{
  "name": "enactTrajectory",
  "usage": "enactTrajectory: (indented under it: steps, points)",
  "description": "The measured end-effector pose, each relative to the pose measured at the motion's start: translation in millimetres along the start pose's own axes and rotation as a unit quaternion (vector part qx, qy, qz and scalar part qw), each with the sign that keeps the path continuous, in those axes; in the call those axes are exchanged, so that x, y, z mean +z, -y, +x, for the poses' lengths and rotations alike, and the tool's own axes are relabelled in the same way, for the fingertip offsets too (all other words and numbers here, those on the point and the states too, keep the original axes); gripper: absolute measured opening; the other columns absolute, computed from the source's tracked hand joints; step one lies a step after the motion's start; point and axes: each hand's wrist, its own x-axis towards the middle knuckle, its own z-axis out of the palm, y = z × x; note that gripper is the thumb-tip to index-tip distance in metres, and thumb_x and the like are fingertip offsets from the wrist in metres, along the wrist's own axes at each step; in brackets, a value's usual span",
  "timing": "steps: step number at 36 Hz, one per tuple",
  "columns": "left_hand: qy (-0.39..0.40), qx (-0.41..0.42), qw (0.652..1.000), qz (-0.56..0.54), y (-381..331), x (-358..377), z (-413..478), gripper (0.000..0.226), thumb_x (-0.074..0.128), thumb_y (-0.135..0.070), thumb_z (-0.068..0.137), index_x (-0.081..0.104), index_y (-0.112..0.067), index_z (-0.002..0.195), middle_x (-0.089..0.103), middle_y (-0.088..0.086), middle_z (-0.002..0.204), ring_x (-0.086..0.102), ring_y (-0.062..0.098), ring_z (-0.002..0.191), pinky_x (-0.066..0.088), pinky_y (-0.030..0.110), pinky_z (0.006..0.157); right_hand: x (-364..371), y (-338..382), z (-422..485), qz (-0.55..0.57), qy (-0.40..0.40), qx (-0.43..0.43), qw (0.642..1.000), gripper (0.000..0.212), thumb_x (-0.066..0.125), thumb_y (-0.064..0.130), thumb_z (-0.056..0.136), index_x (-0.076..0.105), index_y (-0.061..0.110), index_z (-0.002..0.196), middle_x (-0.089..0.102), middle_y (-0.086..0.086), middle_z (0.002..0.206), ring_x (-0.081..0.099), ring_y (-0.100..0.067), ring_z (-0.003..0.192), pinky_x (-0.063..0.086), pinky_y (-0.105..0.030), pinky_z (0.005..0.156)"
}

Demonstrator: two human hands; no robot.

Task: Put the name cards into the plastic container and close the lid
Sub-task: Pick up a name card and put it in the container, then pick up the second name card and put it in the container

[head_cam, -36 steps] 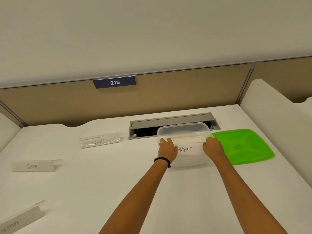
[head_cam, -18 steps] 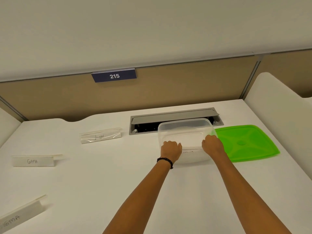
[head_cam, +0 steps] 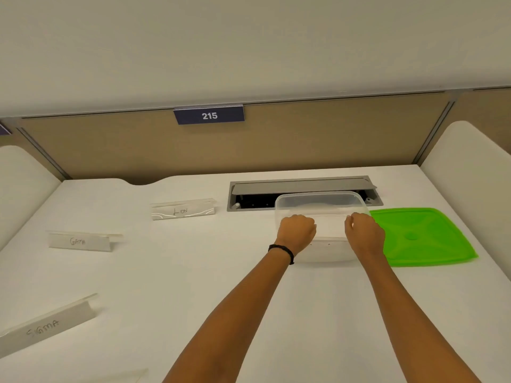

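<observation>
This is an office workstation. A white worktop (head_cam: 193,286) is closed off at the back by a tan fabric partition (head_cam: 304,145) bearing a dark plate (head_cam: 209,115) numbered 215. Rounded white dividers (head_cam: 464,167) stand at both sides. A grey cable hatch (head_cam: 301,186) is set into the worktop, its flap raised, and handwritten name cards (head_cam: 80,241) lie on it.

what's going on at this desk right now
A person is packing name cards. The left hand and right hand hold the ends of a white name card inside the clear plastic container. The LION card, GAMA card and SIGMA card lie on the desk to the left, not yet packed. The green lid lies flat on the container's right, not yet on.
</observation>
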Motion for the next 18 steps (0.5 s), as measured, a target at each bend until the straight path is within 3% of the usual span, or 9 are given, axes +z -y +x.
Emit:
enactTrajectory:
  steps: [3, 7, 10, 14, 18]
  points:
    - [-0.027, 0.022, 0.999, 0.000, 3, -12, -8, 0.031, 0.033, -0.018, 0.098, 0.048, -0.011, 0.072, 0.052, 0.008, 0.071, 0.047, 0.024, 0.065, 0.033, 0.031, 0.055, -4, 7, -7, 0.121, -0.047, 0.012, 0.991, 0.032, 0.043, 0.018, 0.096, 0.064, -0.003, 0.083, 0.068, -0.023, 0.085, 0.062, -0.038, 0.077, 0.045, -0.034, 0.062]
    - [-0.072, 0.041, 0.997, 0.002, 14, -27, -19, 0.032, 0.033, -0.020, 0.098, 0.054, -0.010, 0.076, 0.066, 0.011, 0.079, 0.053, 0.024, 0.065, 0.037, 0.033, 0.054, -13, 23, -22, 0.290, -0.075, 0.048, 0.953, 0.024, 0.049, 0.015, 0.093, 0.067, 0.000, 0.098, 0.070, -0.020, 0.102, 0.064, -0.032, 0.095, 0.043, -0.027, 0.075]
    - [-0.106, 0.050, 0.993, -0.012, 27, -37, -32, 0.032, 0.036, -0.022, 0.098, 0.065, -0.007, 0.090, 0.069, 0.009, 0.084, 0.061, 0.026, 0.073, 0.044, 0.033, 0.055, -16, 36, -39, 0.373, -0.068, 0.060, 0.923, 0.025, 0.051, 0.013, 0.093, 0.063, 0.001, 0.111, 0.065, -0.019, 0.115, 0.061, -0.029, 0.106, 0.048, -0.029, 0.084]
    - [-0.146, 0.054, 0.987, -0.050, 52, -45, -64, 0.028, 0.042, -0.025, 0.097, 0.066, -0.012, 0.103, 0.071, 0.007, 0.099, 0.063, 0.024, 0.089, 0.048, 0.034, 0.066, -18, 50, -67, 0.425, -0.026, 0.057, 0.903, 0.026, 0.050, 0.010, 0.093, 0.060, 0.005, 0.117, 0.060, -0.014, 0.124, 0.056, -0.026, 0.115, 0.042, -0.026, 0.091]
    - [-0.112, 0.020, 0.992, -0.056, 93, -43, -109, 0.032, 0.042, -0.031, 0.097, 0.061, -0.017, 0.118, 0.066, 0.003, 0.120, 0.058, 0.021, 0.111, 0.048, 0.033, 0.085, -16, 61, -100, 0.423, 0.049, 0.032, 0.904, 0.029, 0.052, 0.009, 0.093, 0.058, 0.011, 0.120, 0.056, -0.010, 0.131, 0.052, -0.023, 0.120, 0.039, -0.025, 0.093]
